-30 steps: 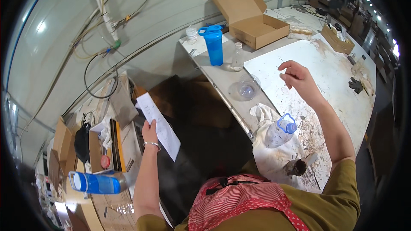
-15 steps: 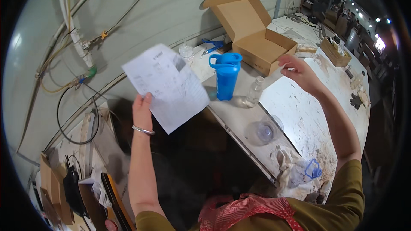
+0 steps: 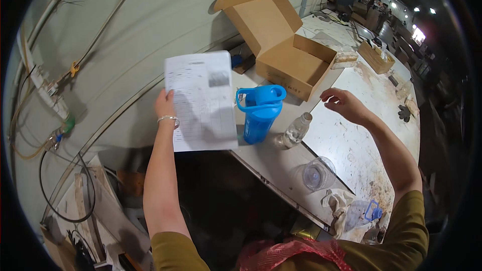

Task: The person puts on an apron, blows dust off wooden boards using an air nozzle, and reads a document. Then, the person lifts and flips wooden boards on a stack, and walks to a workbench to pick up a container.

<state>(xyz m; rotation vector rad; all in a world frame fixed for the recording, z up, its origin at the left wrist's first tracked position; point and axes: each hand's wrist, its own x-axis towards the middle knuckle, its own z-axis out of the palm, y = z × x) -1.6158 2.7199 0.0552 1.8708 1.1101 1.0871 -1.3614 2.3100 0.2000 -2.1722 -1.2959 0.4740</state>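
Note:
My left hand (image 3: 164,105) holds a white printed sheet of paper (image 3: 202,101) upright by its left edge, raised beside the table. A blue shaker bottle (image 3: 259,112) with a loop handle stands just right of the sheet. My right hand (image 3: 342,104) hovers over the white table (image 3: 351,140) with fingers loosely spread and nothing in it, close to the open cardboard box (image 3: 291,60). A small clear bottle (image 3: 295,130) stands between the shaker and my right hand.
A clear plastic cup (image 3: 317,174) lies on the table near its front edge. A crumpled cloth (image 3: 337,205) and a clear bottle with a blue cap (image 3: 365,213) sit by my right elbow. Cables and pipes (image 3: 47,95) run along the wall at left.
My left hand has lifted the sheet from low at my side up to table height. My right hand has stayed over the table near the box. The view has turned toward the box.

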